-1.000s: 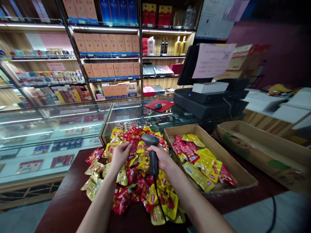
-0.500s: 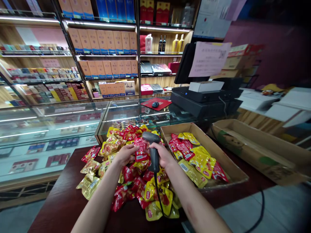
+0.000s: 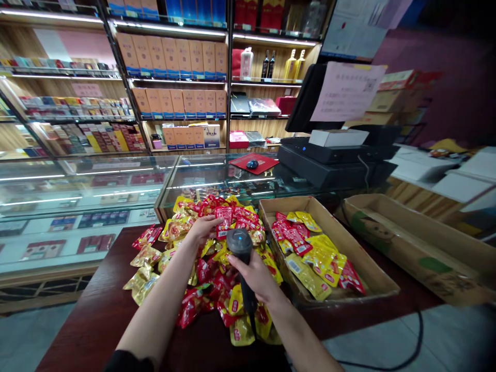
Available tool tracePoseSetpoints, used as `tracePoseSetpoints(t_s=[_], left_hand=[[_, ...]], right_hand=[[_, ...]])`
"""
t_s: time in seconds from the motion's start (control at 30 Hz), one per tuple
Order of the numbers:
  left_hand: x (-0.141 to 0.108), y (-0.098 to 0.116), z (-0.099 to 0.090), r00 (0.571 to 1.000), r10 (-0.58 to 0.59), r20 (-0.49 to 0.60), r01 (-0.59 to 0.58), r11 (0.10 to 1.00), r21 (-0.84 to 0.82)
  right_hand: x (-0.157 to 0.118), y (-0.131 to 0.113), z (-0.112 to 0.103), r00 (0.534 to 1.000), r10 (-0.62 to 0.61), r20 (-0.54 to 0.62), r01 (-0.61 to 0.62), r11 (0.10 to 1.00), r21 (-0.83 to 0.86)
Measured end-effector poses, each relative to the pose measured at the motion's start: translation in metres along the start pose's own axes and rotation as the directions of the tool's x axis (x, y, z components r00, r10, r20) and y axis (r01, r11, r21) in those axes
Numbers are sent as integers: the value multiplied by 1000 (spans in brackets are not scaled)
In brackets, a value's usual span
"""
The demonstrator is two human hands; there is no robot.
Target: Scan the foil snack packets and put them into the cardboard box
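My left hand [image 3: 206,230] pinches a red snack packet [image 3: 223,222] by its left edge, its barcode end facing me. Closed round the handle of a black barcode scanner [image 3: 239,245], my right hand [image 3: 258,274] is just nearer to me and to the right; the scanner's head points at the packet, apart from it. Under both hands spreads a heap of red, yellow and gold snack packets [image 3: 194,305] on the dark wooden counter [image 3: 104,305]. Right of the heap, a shallow cardboard box [image 3: 364,258] holds several more packets.
A second cardboard box [image 3: 411,248] stands further right. Behind the heap are a glass display case [image 3: 201,175], a red mouse pad [image 3: 263,164] with a mouse, and a monitor [image 3: 306,98] over a black cash drawer [image 3: 329,165]. The scanner's cable hangs down toward me.
The scanner has come nearer to me and tipped, so its head now points away toward the packet. My left hand has moved the packet slightly away from me. The view has shifted a little.
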State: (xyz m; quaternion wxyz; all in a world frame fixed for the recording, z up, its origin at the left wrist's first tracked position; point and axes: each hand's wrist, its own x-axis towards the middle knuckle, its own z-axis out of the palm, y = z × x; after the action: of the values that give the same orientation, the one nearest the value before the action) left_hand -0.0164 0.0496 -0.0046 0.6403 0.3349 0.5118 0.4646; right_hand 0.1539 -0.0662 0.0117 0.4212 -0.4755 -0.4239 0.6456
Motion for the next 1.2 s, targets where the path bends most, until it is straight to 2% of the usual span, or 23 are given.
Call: tracePoseSetpoints(t_s=[0.17,0.33,0.63,0.87,1.0,1.07,1.13,1.2], left_hand=[[4,-2,3,1000,-27,-14,27,1000,-8],[9,-3,5,999,-16,-34,15,999,-31],[9,0,2,999,-33,-3,33,999,-25],[9,1,4,998,-46,-30,44,998,-39],[8,1,2,999,-29,-21,28,999,-43],[5,1,2,1000,-16,-26,16,999,-29],[2,1,1,1000,-1,-1,1,1000,-24],[-2,1,1,999,4,41,-3,1000,-28]], right_hand=[[10,14,0,999,-53,-10,52,992,-115],[12,22,8,998,-22,51,27,995,-99],[8,23,10,998,-30,59,37,992,-122],[8,24,11,999,-17,36,20,995,-101],[5,16,11,998,0,62,3,999,-43],[8,6,8,998,-35,49,34,999,18],[16,-7,2,995,-93,-36,95,993,66],[30,-21,-4,986,-89,-143,100,992,75]])
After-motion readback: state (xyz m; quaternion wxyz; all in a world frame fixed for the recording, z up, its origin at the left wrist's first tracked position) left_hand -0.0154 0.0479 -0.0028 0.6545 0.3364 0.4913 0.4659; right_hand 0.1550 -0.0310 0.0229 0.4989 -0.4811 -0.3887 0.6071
